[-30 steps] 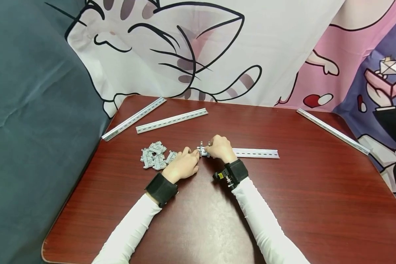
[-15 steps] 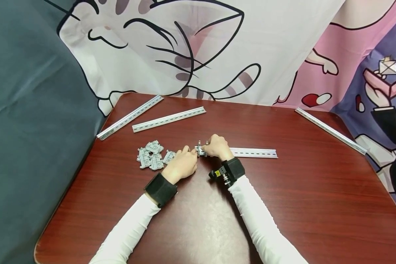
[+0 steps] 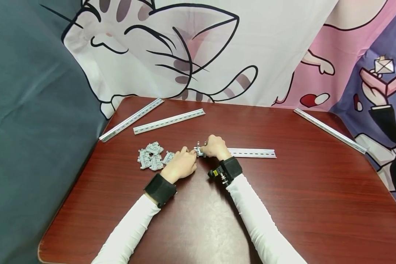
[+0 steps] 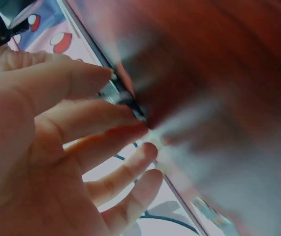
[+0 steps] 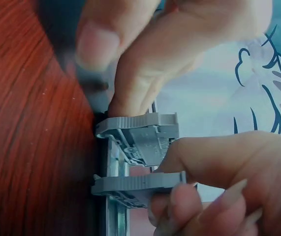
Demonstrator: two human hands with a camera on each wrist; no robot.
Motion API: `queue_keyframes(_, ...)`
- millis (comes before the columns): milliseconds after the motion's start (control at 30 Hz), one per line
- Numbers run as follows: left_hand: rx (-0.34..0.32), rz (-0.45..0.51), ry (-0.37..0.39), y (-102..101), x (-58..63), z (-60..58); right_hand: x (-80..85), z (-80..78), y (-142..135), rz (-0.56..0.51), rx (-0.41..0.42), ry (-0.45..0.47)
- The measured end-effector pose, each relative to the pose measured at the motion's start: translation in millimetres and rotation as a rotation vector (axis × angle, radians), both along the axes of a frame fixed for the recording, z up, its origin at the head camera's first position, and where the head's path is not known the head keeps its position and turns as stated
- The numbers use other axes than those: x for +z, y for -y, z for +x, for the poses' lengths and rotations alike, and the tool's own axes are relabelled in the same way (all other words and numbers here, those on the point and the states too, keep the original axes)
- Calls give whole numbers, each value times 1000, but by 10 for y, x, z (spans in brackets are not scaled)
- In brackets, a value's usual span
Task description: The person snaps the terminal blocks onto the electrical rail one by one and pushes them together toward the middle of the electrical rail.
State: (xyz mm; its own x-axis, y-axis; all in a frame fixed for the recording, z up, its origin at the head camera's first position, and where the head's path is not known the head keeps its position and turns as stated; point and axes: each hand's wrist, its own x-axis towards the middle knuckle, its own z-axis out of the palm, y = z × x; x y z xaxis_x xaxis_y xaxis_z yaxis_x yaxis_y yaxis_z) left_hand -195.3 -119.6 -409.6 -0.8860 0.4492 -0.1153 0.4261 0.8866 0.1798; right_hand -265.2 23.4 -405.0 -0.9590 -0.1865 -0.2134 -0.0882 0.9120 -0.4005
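Observation:
A DIN rail [image 3: 252, 153] lies crosswise on the table. Two grey terminal blocks stand on its left part; in the right wrist view these are an upper terminal block [image 5: 142, 137] and a lower terminal block [image 5: 135, 184], with a gap between. My right hand [image 3: 217, 147] pinches the lower one between thumb and fingers. At the rail's left end, my left hand [image 3: 181, 164] holds on with thumb and index finger; its index fingertip goes behind the upper block. In the left wrist view the left hand's other fingers [image 4: 130, 174] spread loosely, and the contact is blurred.
Several loose terminal blocks [image 3: 150, 157] lie in a cluster left of my left hand, one partly behind it. Two more DIN rails, one slanted [image 3: 132, 119] and one flatter [image 3: 169, 121], lie at back left. Another rail [image 3: 330, 130] lies at the right edge. Printed cloth [image 3: 217, 55] hangs behind.
The head view shifts slightly. Both hands stay at the rail's left end, and the two blocks keep their places on it.

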Motion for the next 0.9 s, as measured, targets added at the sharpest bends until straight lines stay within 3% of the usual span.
queue_keyframes(167, -6, 8, 68, 101, -9, 8, -17, 21, 2, -11, -9, 19)
queue_keyframes(267, 10, 20, 67, 199, 22, 60, -18, 55, 6, -23, -6, 34)
queue_keyframes(433, 56, 91, -51, 392, 135, 110, -6, 69, -42, -33, 2, 46)
queue_keyframes(600, 183, 96, -171, 538, 234, 104, 73, 53, -110, -60, 37, 63)
queue_keyframes(900, 317, -27, -22, 568, 117, 85, 249, 59, -233, -53, 66, 102)
